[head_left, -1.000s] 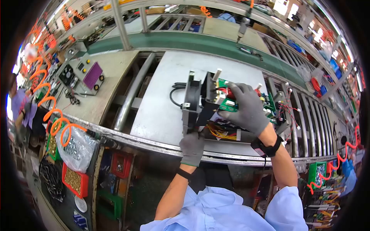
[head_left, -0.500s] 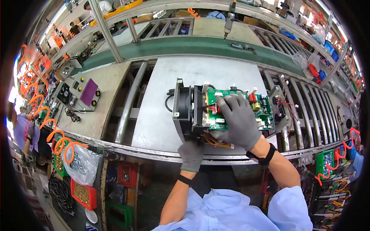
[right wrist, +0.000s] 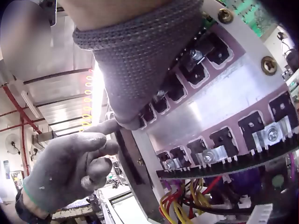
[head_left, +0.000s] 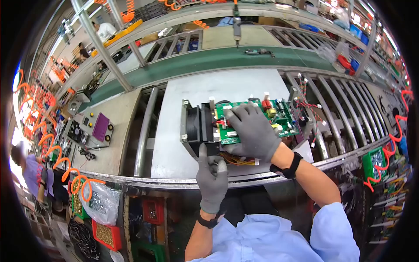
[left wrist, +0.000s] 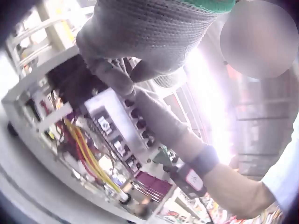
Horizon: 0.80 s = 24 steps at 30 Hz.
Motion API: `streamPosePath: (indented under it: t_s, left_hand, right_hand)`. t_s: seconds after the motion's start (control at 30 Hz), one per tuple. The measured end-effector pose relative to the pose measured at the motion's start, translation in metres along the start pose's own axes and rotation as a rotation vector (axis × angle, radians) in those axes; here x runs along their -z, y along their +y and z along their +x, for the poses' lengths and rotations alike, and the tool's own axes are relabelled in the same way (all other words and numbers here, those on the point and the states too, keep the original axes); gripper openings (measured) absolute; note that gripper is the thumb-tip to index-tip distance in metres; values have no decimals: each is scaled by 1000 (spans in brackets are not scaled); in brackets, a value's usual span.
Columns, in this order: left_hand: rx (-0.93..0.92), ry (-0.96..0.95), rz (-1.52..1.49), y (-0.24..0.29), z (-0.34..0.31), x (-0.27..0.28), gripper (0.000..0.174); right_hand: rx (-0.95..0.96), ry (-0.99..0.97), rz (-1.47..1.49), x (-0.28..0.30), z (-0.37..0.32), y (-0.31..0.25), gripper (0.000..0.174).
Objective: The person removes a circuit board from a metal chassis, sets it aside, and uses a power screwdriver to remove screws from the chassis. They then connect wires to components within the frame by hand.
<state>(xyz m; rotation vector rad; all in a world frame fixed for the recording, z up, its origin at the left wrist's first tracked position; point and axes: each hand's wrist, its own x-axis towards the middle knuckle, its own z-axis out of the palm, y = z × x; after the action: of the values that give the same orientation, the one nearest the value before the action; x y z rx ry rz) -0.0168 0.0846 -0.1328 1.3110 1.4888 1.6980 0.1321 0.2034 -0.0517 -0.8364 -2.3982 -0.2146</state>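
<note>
An electronics unit with a black fan housing (head_left: 192, 124) stands before me, a green circuit board (head_left: 229, 140) on its top. My right hand (head_left: 255, 137) grips the board assembly, fingers over the components and thumb down the near side. Below the board, the right wrist view shows a silvery heatsink (right wrist: 196, 112) with rows of black transistors and a bundle of yellow and red wires (right wrist: 187, 205). My left hand (head_left: 212, 185) is at the housing's near corner. Its index finger (right wrist: 100, 127) points straight at the frame, while the other fingers bend loosely around nothing.
Under the unit lies a white plate (head_left: 168, 131), with metal rollers (head_left: 345, 113) to the right. Another unit with a purple panel (head_left: 101, 126) stands left. A red bin (head_left: 118, 239) of brass parts sits lower left. A power screwdriver (head_left: 236, 30) hangs ahead.
The circuit board has gone from tilted to about level under my right hand. My left hand has drawn back from the housing's near edge, its index finger now extended. The head view has shifted.
</note>
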Motion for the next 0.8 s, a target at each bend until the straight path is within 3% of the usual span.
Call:
streamPosePath:
  t_s: [0.07,0.2,0.3,0.33,0.43,0.47,0.5,0.57,0.6,0.63,0.67,0.73,0.8]
  left_hand:
    - [54,-16,-55,-6,-3,-4,70]
    - [293,10,-187,-18,-4,2,55]
    - [348,42,-15,-39,-15,5,50]
    - [460,-18,-10,-50,-17,12,41]
    - [-144,-81,598,-82,-41,3,33]
    - [130,-46,552,-71,-50,-3,29]
    - [57,-52,603,-67,-51,-8,29]
    - [-95,-43,685,-67,-44,-14,28]
    - [-112,-117,702,-76,-38,-10,31]
    - [33,-344,902,-61,-34,-5,37]
    - [-290,-289,1009,-101,-35,4,40]
    - [-607,-316,1313,-166,-52,25,49]
    - [-378,-285,1321,-128,-32,16,34]
  right_hand:
    - [2,19,4,-3,-3,2,84]
    - [-4,31,-28,-4,-4,4,82]
    - [-17,51,-31,-8,-5,5,80]
    - [-25,42,-31,-8,-5,5,80]
    - [-34,-19,8,-13,-3,7,80]
    - [-35,26,-26,-14,-4,6,81]
    - [-56,-5,12,-15,-5,4,81]
    - [1,139,-119,-9,-10,-6,77]
    - [31,184,-31,-4,-15,-17,72]
    - [65,231,59,-1,-23,-30,66]
    - [91,251,124,-2,-38,-46,60]
    - [146,202,298,-5,-75,-72,50]
    - [123,128,436,-13,-124,-86,41]
